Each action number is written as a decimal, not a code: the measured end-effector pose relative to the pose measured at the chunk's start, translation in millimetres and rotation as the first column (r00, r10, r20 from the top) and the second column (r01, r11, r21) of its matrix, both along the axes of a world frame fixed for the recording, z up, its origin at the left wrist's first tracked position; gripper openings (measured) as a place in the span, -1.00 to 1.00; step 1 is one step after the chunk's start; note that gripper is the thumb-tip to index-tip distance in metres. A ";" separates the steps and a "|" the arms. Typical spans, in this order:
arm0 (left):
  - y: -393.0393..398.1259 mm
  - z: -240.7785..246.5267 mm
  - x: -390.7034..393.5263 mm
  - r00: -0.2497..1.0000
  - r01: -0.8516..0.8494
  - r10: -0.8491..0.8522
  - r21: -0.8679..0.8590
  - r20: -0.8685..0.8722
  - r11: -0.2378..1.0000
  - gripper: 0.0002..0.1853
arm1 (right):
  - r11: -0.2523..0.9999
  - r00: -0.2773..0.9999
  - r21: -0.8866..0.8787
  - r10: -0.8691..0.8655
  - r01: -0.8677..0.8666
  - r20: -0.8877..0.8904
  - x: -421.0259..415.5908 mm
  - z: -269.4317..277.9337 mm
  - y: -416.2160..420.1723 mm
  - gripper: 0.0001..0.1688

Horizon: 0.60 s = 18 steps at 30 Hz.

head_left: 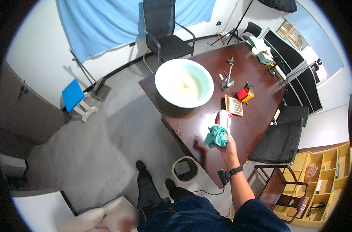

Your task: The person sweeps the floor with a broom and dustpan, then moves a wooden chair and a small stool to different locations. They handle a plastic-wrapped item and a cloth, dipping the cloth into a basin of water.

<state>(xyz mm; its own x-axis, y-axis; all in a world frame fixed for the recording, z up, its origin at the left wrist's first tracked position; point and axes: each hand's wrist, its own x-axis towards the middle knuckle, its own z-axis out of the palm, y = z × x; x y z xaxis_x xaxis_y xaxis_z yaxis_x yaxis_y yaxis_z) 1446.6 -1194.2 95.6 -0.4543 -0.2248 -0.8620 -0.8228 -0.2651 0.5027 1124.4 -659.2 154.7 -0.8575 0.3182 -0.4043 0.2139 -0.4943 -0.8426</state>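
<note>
My right hand [229,149] grips a crumpled green cloth [217,136] above the dark wooden table [202,124]. Just beyond the cloth lies a red and white soft packet [224,117], partly covered by it in this view. A pale basin [203,78] with cloudy water stands at the table's near left corner, and some small dark bits show in the water. Water drops dot the tabletop between basin and cloth. A black strap with a small device [224,175] circles my right wrist. My left hand is out of view.
Beyond the packet are a calculator [234,105], a red and yellow pen holder [245,95] and a clear pot [227,84]. A waste bin [186,179] stands on the floor beside the table. Chairs surround the table, including a black armchair [170,45] and a wooden armchair [276,184].
</note>
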 end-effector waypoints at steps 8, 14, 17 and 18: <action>-147.7 -107.8 -112.1 0.218 0.601 -0.975 -0.781 -0.044 0.169 -0.76 | 0.901 0.958 0.432 0.091 0.037 -0.271 -117.0 98.5 -29.1 -0.64; -210.5 -150.1 -154.9 0.433 0.694 -0.900 -0.617 -0.055 0.372 -0.58 | 0.607 0.957 0.793 0.257 -0.050 -0.136 -217.8 115.3 -47.2 -0.73; -216.4 -143.3 -184.4 0.395 0.751 -0.917 -0.591 0.045 0.295 -0.67 | 0.674 0.976 0.736 0.196 -0.064 -0.094 -253.6 97.3 -39.5 -0.79; -217.9 -138.1 -193.8 0.381 0.759 -0.922 -0.592 0.068 0.270 -0.70 | 0.714 0.987 0.698 0.147 -0.055 -0.072 -265.6 92.1 -43.1 -0.79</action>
